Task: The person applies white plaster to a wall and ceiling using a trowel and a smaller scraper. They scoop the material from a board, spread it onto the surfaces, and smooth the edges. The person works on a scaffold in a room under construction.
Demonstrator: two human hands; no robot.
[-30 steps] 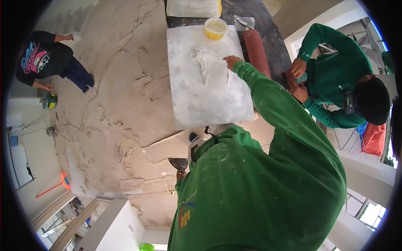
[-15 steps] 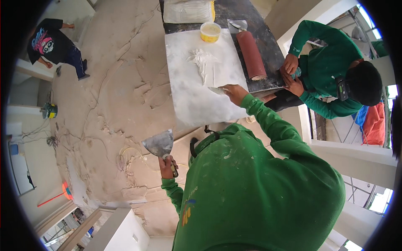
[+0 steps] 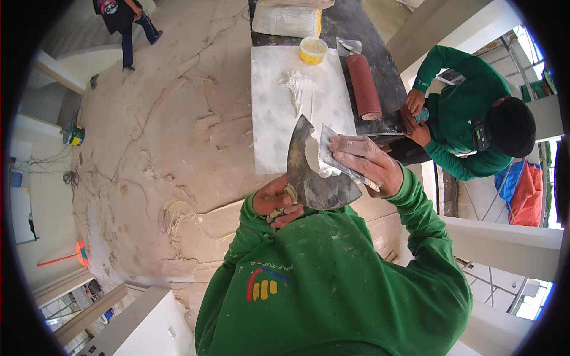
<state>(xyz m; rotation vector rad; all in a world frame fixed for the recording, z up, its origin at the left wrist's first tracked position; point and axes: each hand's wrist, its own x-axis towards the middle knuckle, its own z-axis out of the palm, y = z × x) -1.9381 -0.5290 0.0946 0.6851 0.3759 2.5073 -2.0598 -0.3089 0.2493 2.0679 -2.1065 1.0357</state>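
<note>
My left hand [image 3: 276, 202] is closed round the handle of a wide putty knife [image 3: 323, 191], its fan-shaped grey blade raised before my chest. White putty [image 3: 312, 155] clings along the blade's upper right edge. My right hand [image 3: 369, 160] grips a flat metal scraper plate [image 3: 333, 155], fingers spread along its back, its edge touching the putty on the knife blade. Beyond my hands lies a white board [image 3: 270, 118] on the table, with a smeared mound of putty [image 3: 300, 86] on it.
A yellow-labelled tub [image 3: 313, 51], a dark red roll [image 3: 363, 87], a small trowel [image 3: 349, 45] and a white sack [image 3: 286, 19] rest on the dark table [image 3: 380, 53]. At right stands a co-worker in green [image 3: 469, 113]. Another person [image 3: 130, 24] is far left. Cables [image 3: 172, 216] cross the dusty floor.
My left hand has raised the wide putty knife toward the middle. My right hand has drawn the scraper back from the board to the knife's blade. The person at far left has moved away.
</note>
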